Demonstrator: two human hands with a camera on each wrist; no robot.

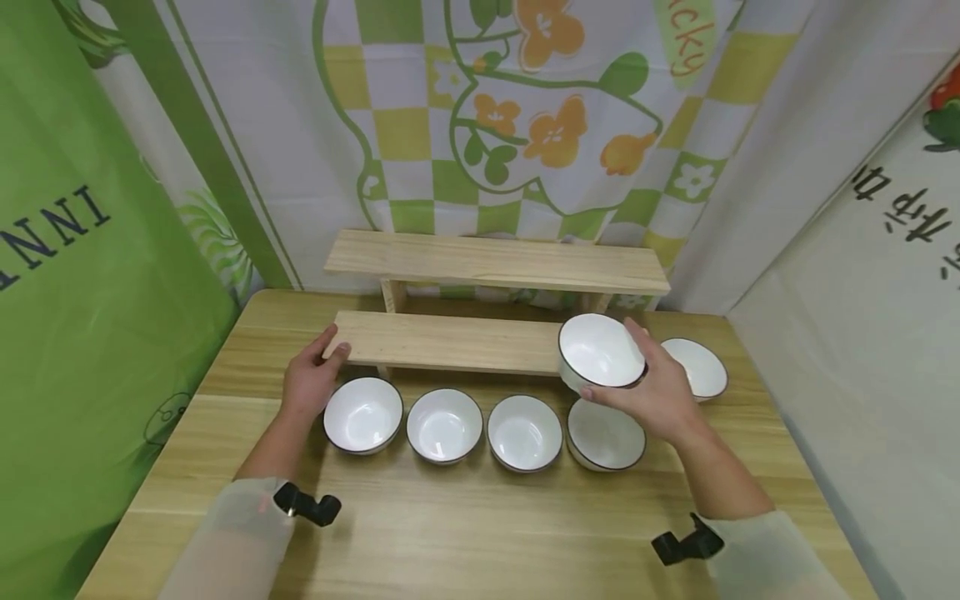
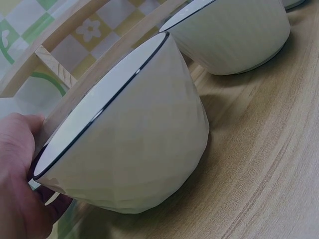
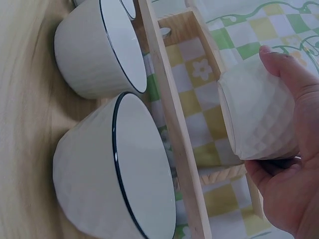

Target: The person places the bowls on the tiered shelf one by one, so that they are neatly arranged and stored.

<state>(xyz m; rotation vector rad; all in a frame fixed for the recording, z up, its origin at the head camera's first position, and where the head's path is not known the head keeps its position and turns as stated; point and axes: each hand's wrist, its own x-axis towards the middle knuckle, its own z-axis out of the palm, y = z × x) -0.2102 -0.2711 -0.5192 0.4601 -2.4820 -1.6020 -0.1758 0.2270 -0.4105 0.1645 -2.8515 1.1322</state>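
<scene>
One white bowl is gripped in the right hand above the lower shelf, steadied by relaxed left-hand fingers; five bowls remain near the worktop's far edge.

We record white faceted ceramic bowls with dark rims, a pale wooden table — backdrop curtain green-yellow checked, orange-flowered.
</scene>
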